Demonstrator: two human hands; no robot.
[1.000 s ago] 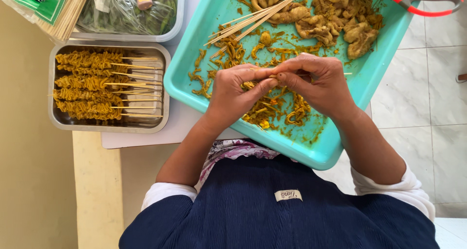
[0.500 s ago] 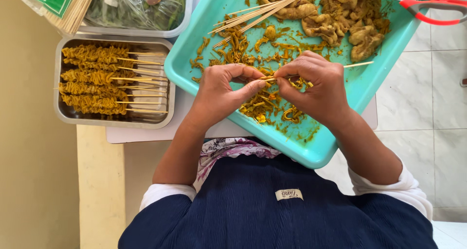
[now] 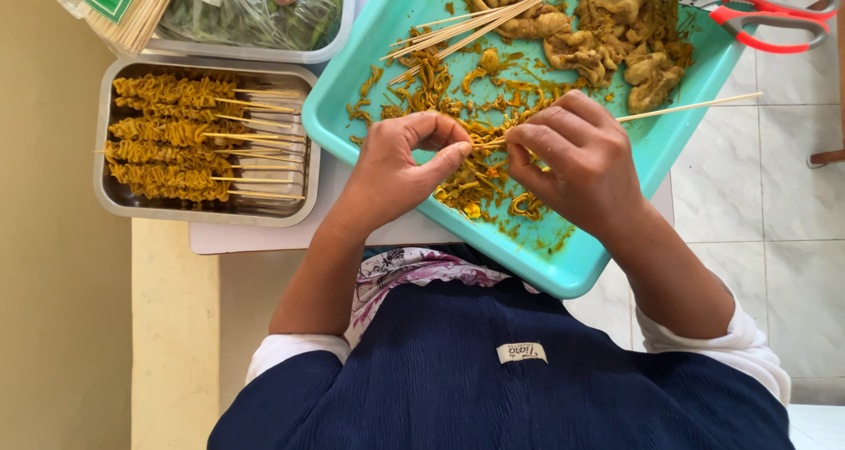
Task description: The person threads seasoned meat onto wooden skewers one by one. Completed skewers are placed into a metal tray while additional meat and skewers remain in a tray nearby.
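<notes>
Teal tray (image 3: 563, 270): hands pinch skewer (image 3: 687, 108); its tip hidden behind fingers (image 3: 453, 155).

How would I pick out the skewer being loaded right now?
Start at the turquoise tray in the middle. Both hands meet over it, and the right hand holds a bamboo skewer jutting past the tray's right edge. Unlike the loose bare skewers at the top, it is held.
</notes>
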